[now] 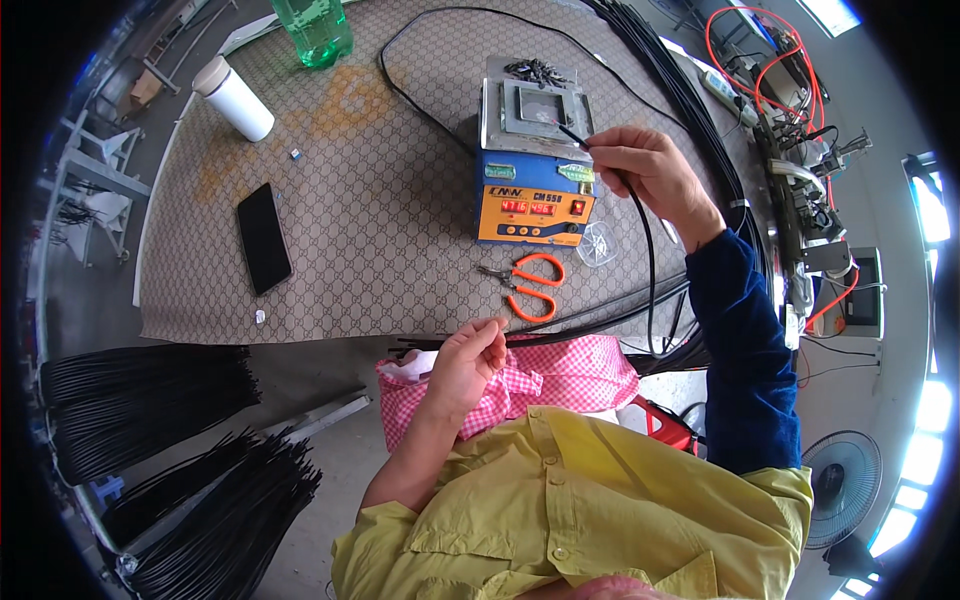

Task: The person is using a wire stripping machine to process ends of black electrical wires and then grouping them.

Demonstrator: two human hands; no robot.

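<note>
My right hand [655, 172] pinches a black cable [651, 270] close to its end. The cable's tip points over the metal top of a blue and orange solder pot [533, 207] with lit red displays, near the square opening. Whether the tip touches anything there I cannot tell. My left hand [468, 362] is closed at the table's near edge, thumb against fingers; anything between them is too small to make out. Just beyond it lie small cutters with orange handles [533, 307]. A small clear dish [598, 244] with thin white bits sits beside the pot.
A black phone [264, 240], a white flask [234, 100] and a green bottle [316, 32] stand or lie on the patterned table [380, 240]. Long black cables [690, 110] run along the right edge. Cable bundles [220, 520] hang at lower left. A fan [842, 485] is at right.
</note>
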